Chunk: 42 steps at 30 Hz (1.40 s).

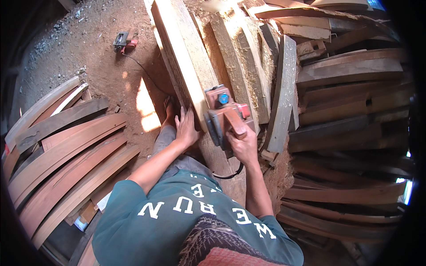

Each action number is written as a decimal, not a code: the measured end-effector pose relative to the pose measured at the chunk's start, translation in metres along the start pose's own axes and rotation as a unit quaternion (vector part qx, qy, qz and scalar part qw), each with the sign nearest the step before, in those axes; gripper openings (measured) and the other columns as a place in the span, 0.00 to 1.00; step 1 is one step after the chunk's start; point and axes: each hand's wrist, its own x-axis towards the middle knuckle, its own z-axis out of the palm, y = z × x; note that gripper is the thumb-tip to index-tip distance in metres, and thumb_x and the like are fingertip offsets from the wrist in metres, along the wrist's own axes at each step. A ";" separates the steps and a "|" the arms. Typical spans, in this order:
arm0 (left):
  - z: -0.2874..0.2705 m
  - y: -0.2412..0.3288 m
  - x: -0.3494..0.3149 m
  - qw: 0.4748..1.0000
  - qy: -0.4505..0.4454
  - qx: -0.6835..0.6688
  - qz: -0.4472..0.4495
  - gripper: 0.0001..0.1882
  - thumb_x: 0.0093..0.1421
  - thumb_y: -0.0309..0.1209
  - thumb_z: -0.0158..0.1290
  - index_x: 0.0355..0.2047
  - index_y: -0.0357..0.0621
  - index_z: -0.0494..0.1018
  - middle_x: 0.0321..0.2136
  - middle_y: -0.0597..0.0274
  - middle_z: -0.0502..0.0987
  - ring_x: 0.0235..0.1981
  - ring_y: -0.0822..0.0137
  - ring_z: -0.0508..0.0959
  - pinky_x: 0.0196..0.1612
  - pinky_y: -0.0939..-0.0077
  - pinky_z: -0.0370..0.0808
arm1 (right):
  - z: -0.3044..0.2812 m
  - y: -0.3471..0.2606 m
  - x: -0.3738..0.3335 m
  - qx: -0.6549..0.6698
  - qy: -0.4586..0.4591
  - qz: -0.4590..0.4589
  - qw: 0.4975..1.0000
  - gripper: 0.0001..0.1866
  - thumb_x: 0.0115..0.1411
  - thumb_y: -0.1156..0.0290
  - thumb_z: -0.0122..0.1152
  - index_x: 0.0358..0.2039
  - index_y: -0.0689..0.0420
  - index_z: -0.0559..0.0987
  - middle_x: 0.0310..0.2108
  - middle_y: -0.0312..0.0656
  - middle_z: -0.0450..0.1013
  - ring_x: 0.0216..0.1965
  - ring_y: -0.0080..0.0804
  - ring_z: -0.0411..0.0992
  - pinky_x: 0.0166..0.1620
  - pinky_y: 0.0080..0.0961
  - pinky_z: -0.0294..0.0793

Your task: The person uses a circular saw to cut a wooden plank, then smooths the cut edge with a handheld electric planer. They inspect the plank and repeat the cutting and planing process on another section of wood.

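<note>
A long pale wooden plank point(184, 48) runs from the top centre down toward me, standing on its narrow edge. On its near part sits a reddish electric hand planer point(225, 113) with a blue knob. My right hand point(243, 144) is closed around the planer's rear handle. My left hand point(186, 128) lies flat with fingers spread against the plank's left face, just beside the planer. The planer's black cord point(228, 175) loops below my right wrist.
Curved brown boards point(71, 150) are stacked at the left. Dark curved planks point(350, 133) pile up at the right, with rough pale timbers point(242, 57) behind the plank. A second power tool point(123, 42) lies on the dirt floor point(100, 71). My bare foot point(170, 108) rests by the plank.
</note>
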 end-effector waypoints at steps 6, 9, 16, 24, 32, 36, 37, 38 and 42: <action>-0.064 -0.026 -0.011 0.986 -0.050 -0.040 0.153 0.26 0.55 0.29 0.61 0.54 0.35 0.77 0.55 0.44 0.79 0.59 0.42 0.76 0.62 0.46 0.73 | 0.050 -0.010 0.069 -0.021 -0.020 -0.014 0.999 0.15 0.58 0.80 0.68 0.47 0.64 0.82 0.40 0.39 0.82 0.42 0.26 0.79 0.49 0.29 0.79; -0.111 -0.013 0.004 0.958 -0.162 -0.075 0.226 0.17 0.59 0.28 0.56 0.49 0.40 0.81 0.43 0.46 0.83 0.48 0.44 0.82 0.54 0.48 0.78 | 0.083 -0.047 0.137 -0.057 -0.033 -0.013 0.998 0.14 0.57 0.77 0.66 0.45 0.64 0.82 0.38 0.49 0.83 0.42 0.37 0.83 0.48 0.35 0.81; -0.179 0.000 0.080 0.919 -0.278 0.019 0.280 0.37 0.62 0.23 0.50 0.74 0.55 0.66 0.33 0.51 0.80 0.40 0.50 0.82 0.46 0.51 0.75 | 0.190 -0.168 0.383 -0.151 -0.080 -0.100 0.980 0.12 0.57 0.71 0.63 0.40 0.62 0.84 0.30 0.57 0.83 0.36 0.52 0.85 0.41 0.43 0.83; -0.201 -0.042 0.130 0.898 -0.319 0.076 0.294 0.44 0.65 0.21 0.48 0.79 0.74 0.58 0.34 0.54 0.80 0.37 0.55 0.81 0.46 0.55 0.74 | 0.293 -0.289 0.615 -0.139 -0.041 -0.268 0.952 0.12 0.63 0.67 0.58 0.40 0.57 0.86 0.30 0.54 0.81 0.27 0.47 0.80 0.35 0.39 0.80; -0.207 -0.052 0.144 0.893 -0.347 0.020 0.285 0.43 0.66 0.21 0.47 0.78 0.77 0.58 0.37 0.53 0.81 0.41 0.53 0.81 0.50 0.54 0.74 | 0.247 -0.231 0.484 -0.268 -0.120 -0.126 0.948 0.14 0.64 0.68 0.61 0.48 0.56 0.84 0.32 0.53 0.81 0.31 0.41 0.82 0.37 0.39 0.79; -0.205 -0.054 0.152 0.885 -0.372 0.030 0.279 0.43 0.67 0.22 0.47 0.78 0.79 0.57 0.41 0.50 0.81 0.44 0.52 0.81 0.53 0.53 0.73 | 0.220 -0.192 0.376 -0.074 -0.036 -0.049 0.995 0.16 0.57 0.81 0.67 0.47 0.64 0.83 0.34 0.40 0.82 0.36 0.27 0.81 0.42 0.29 0.81; -0.202 -0.054 0.153 0.883 -0.376 0.031 0.280 0.44 0.66 0.21 0.47 0.78 0.78 0.57 0.42 0.49 0.80 0.44 0.51 0.81 0.52 0.54 0.73 | 0.218 -0.187 0.370 -0.028 -0.030 0.003 0.999 0.17 0.55 0.83 0.68 0.47 0.64 0.83 0.34 0.37 0.82 0.37 0.25 0.80 0.43 0.28 0.81; -0.201 -0.054 0.151 0.881 -0.381 0.028 0.279 0.44 0.66 0.21 0.48 0.78 0.79 0.57 0.42 0.49 0.80 0.45 0.51 0.80 0.53 0.53 0.73 | 0.217 -0.191 0.379 -0.091 -0.031 -0.020 0.995 0.16 0.55 0.81 0.70 0.46 0.63 0.83 0.34 0.37 0.81 0.37 0.22 0.79 0.43 0.26 0.80; -0.199 -0.059 0.145 0.890 -0.358 0.014 0.281 0.42 0.68 0.24 0.47 0.79 0.78 0.56 0.41 0.49 0.80 0.43 0.50 0.80 0.53 0.51 0.73 | 0.250 -0.237 0.470 -0.214 -0.055 -0.143 0.965 0.12 0.59 0.70 0.62 0.41 0.58 0.86 0.28 0.46 0.82 0.30 0.38 0.83 0.36 0.35 0.81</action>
